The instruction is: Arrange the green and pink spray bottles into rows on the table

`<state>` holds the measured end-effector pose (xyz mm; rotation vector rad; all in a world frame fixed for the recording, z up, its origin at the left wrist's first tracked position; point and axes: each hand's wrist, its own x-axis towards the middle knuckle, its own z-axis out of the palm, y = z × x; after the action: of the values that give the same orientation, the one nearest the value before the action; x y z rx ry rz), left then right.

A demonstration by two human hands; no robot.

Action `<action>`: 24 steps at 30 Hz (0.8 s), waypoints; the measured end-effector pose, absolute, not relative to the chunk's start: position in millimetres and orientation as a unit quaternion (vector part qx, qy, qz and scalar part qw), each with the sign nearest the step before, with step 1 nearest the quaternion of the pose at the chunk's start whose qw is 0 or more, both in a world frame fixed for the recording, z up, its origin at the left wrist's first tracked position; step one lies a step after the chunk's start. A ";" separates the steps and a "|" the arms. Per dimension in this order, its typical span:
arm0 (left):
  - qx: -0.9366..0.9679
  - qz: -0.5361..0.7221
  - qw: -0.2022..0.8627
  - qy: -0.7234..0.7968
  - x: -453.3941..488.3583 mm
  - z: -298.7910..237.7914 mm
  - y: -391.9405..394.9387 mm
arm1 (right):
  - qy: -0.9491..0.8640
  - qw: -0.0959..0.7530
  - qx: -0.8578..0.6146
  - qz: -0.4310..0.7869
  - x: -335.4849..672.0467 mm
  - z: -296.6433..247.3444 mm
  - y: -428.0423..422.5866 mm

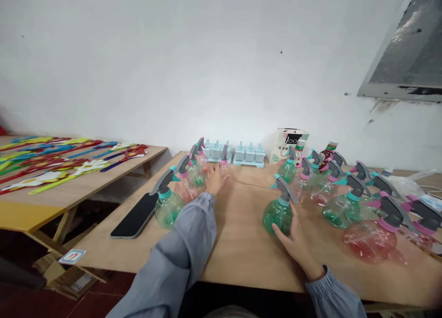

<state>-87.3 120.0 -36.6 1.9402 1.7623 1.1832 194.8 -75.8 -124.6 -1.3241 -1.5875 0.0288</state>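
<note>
My right hand (pixel 296 242) rests against the lower side of a green spray bottle (pixel 279 212) with a grey trigger and teal collar; its fingers curve around the bottle's base. My left hand (pixel 217 179) reaches forward over the wooden table (pixel 241 244), fingers stretched toward a clear pink spray bottle (pixel 224 164) at the end of a row. Whether it touches that bottle I cannot tell. The row of spray bottles (pixel 186 182) runs along my left arm, the nearest being a green one (pixel 167 206).
A black phone (pixel 135 215) lies near the table's left edge. Several green and pink spray bottles (pixel 362 212) crowd the right side. Blue ice-pop moulds (pixel 235 153) and a small box (pixel 288 144) stand by the wall. A second table (pixel 51 203) at left holds colourful hand clappers.
</note>
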 end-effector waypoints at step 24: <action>0.712 0.557 0.273 0.329 -22.3 -46.3 37.0 | -0.709 0.481 -0.516 -0.023 165.4 -133.7 -74.6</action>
<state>-22.3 37.0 -46.3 1.9144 0.8858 1.4993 165.4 -74.6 -133.7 -1.2583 -1.7286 -0.0554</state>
